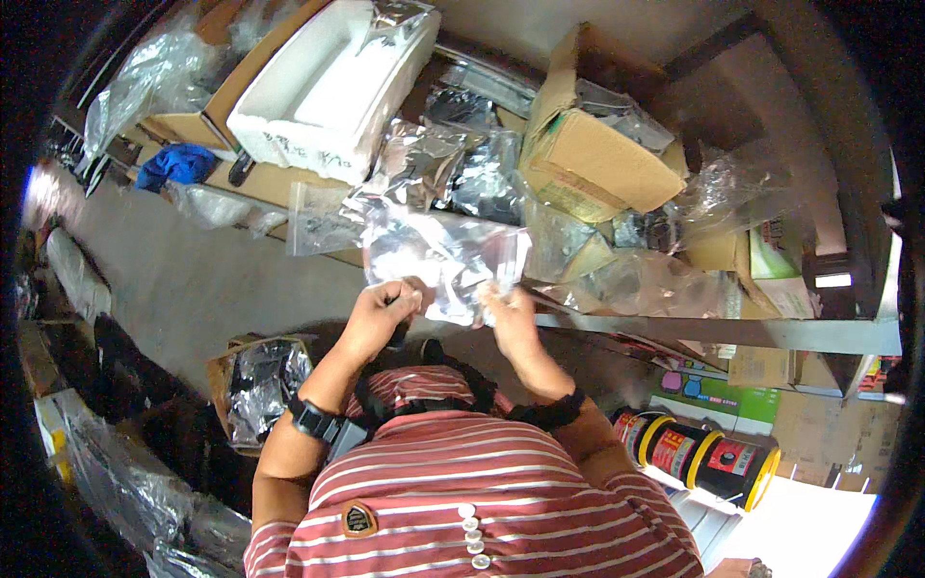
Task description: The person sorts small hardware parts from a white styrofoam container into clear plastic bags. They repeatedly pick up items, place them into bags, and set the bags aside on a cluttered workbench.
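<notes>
A clear, shiny plastic bag (448, 249) is stretched between my two hands, over the near edge of the cluttered bench. My left hand (386, 311) pinches its lower left part with thumb and fingers. At the lower right, my right hand (508, 311) grips the bag's edge. Glare hides whether anything lies inside it. Just beyond are several glossy plastic packets with dark contents (488, 173). Left of the held bag, a flat zip-lock bag (325, 220) hangs partly over the bench edge.
A white foam box (303, 155) stands at the back left, beside a blue cloth (175, 166). An open cardboard box (600, 166) holds packets at the right. On the floor is a carton of wrapped items (264, 383). Black buckets with yellow rims (694, 455) are stacked lower right.
</notes>
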{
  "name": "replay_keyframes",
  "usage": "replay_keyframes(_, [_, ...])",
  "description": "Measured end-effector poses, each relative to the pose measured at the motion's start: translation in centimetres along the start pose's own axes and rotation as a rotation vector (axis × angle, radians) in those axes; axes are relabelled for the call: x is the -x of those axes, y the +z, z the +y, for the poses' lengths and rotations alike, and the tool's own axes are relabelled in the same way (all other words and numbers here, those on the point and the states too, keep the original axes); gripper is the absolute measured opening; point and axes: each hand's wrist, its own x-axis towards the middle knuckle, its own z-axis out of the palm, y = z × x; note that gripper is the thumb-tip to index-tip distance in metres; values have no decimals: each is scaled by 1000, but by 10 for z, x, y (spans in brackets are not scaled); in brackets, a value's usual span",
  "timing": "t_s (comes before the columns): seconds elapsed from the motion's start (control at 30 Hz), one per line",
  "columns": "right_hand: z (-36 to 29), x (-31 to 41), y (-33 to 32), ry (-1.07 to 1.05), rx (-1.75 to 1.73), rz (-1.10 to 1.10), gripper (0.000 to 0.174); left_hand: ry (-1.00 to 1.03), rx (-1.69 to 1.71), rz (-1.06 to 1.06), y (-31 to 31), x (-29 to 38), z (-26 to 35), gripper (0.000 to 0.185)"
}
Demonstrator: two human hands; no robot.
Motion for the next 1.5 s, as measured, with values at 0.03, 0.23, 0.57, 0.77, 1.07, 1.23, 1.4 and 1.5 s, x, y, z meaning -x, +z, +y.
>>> replay_keyframes(0.03, [-6, -2, -7, -36, 25, 47, 15, -114, 265, -1, 3, 0, 10, 17])
replay_keyframes(0.23, [-60, -8, -61, -49, -335, 363, 14, -181, 1106, -25, -21, -4, -4, 34])
replay_keyframes(0.57, [-24, -67, -159, -4, 167, 595, 39, -32, 1266, -144, -27, 13, -5, 53])
replay_keyframes(0.77, [0, -101, -205, -457, 1399, 700, 53, 1, 1247, -245, -21, 13, 8, 56])
replay_keyframes(1.07, [-59, -11, 7, 42, -75, -373, 64, 42, 1129, -193, -13, 2, -3, 47])
replay_keyframes(1.23, [-62, 1, 73, 171, -136, -617, 91, -21, 749, -131, 2, -3, -3, 29])
replay_keyframes(1.4, [-64, 0, 76, 264, -66, -562, 85, -140, 129, -135, 3, -2, 8, 19])
replay_keyframes(1.5, [-31, -7, 67, 284, -26, -557, 89, 265, -136, -11, -3, -9, -21, 21])
